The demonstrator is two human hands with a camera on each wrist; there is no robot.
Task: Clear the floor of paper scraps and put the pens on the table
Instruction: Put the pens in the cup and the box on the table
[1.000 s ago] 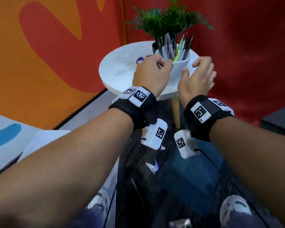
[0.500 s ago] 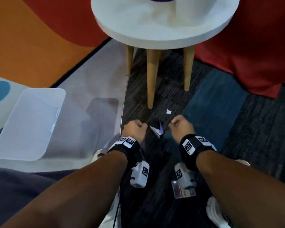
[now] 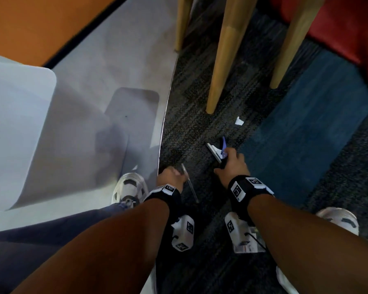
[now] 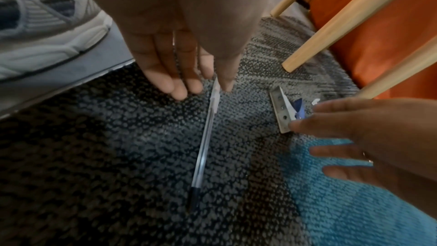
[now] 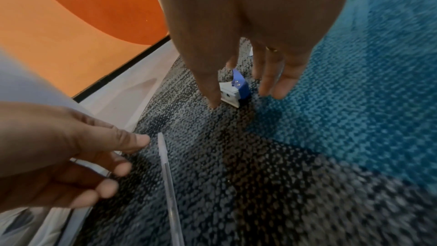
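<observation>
A clear pen point(image 4: 205, 143) with a dark cap lies on the dark carpet. My left hand point(image 4: 203, 89) hangs over its near tip with straight fingers point(image 4: 176, 89) and thumb on either side, not gripping. In the right wrist view the pen point(image 5: 169, 180) lies just right of the left index finger. A folded white and blue paper scrap point(image 5: 232, 89) lies between the thumb and fingers of my right hand point(image 5: 242, 98), which is spread over it. The head view shows both hands low on the floor, and a small white scrap point(image 3: 238, 121) lies farther off.
Three wooden table legs point(image 3: 220, 60) stand just beyond the scraps. A white bin point(image 3: 19, 124) sits left on the pale floor. My shoes point(image 3: 129, 190) flank the hands. Blue carpet point(image 3: 306, 134) lies right, and red fabric point(image 3: 338, 28) hangs at the far right.
Both hands came down from the pen cup on the table to the floor. The left now reaches the pen's tip and the right has spread over the folded scrap.
</observation>
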